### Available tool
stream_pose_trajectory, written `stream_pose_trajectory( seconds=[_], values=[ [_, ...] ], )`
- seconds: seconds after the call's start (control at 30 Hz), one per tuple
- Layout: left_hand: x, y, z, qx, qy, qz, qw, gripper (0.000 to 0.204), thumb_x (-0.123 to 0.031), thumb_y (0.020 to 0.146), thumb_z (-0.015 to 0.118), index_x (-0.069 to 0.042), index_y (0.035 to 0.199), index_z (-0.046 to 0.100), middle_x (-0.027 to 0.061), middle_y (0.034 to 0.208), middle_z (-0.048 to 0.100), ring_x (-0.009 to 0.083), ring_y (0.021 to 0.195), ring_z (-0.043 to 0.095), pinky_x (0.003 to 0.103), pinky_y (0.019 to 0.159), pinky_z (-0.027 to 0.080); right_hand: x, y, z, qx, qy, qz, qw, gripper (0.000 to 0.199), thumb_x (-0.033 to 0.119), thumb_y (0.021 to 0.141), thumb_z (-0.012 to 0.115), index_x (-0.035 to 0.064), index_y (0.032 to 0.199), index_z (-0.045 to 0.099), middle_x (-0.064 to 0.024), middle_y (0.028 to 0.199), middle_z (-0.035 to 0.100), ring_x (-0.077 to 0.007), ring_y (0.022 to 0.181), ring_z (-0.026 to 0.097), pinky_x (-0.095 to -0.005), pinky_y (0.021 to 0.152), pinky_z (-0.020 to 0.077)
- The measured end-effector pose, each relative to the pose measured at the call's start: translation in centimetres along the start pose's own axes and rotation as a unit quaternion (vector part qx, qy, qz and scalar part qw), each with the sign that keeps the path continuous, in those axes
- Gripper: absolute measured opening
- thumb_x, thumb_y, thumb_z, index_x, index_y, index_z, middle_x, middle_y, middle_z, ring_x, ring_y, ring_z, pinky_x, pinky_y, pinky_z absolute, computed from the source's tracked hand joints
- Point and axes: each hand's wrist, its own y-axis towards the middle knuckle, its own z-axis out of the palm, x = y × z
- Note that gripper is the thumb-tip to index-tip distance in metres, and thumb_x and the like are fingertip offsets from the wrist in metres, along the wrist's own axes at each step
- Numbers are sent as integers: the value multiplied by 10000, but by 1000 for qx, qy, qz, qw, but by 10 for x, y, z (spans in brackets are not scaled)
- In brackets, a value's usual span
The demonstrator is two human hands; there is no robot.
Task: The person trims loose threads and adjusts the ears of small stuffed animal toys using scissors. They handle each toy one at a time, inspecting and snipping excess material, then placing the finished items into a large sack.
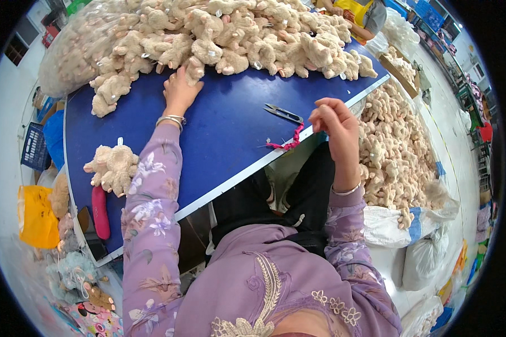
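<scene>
Cream plush toys (264, 51) heap on the table (230, 109) at upper centre, likely for easy reach, the left hand's (180, 92) fingers touching one, grip unclear, the right hand's (337, 123) pinched together.

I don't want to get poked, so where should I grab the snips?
Probably pinch the snips at the end by the pink cord, coming from the right: the narrow tips point left, away from the right hand.

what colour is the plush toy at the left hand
The plush toy is pale cream-beige; it shows best in the head view.
</scene>
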Motion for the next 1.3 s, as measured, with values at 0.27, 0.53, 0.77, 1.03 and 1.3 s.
stream_pose_trajectory(
  seconds=[0.27,0.53,0.77,1.03,1.3],
  values=[
    [-33,-80,-35,187,-592,-68,781,349,-177,897,607,8,1184,535,58,1036,624,124,837,630,256,685,526,-17,5,23,102,-46,81,990,172,144,939,567,-17,986,606,-54,785,649,-73,641,568,-200,594,453],
    [-96,-128,-62,251,-645,34,721,252,-151,899,636,24,1080,626,23,917,651,75,775,588,236,687,491,-26,-3,56,170,33,51,984,366,191,910,641,-11,1185,510,-52,1019,613,-81,826,566,-233,715,467],
    [-109,-136,-75,237,-578,19,780,229,-139,875,678,24,1034,652,16,870,659,58,754,582,223,657,486,-40,4,48,117,30,55,991,286,208,945,583,-11,1129,571,-12,957,628,-64,802,555,-227,708,454],
    [-102,-134,-58,178,-634,17,752,306,-180,912,640,15,1141,583,39,1022,638,55,871,576,223,727,493,-47,2,47,185,41,56,980,250,200,954,562,10,1114,587,-6,951,629,-73,806,561,-236,710,466],
    [-102,-133,-52,132,-653,11,745,140,-121,904,635,-14,979,584,-33,802,573,17,687,501,194,622,449,-42,5,56,0,-119,-102,988,267,148,867,669,13,1078,576,-29,997,600,-111,881,562,-261,730,475]
  ],
)
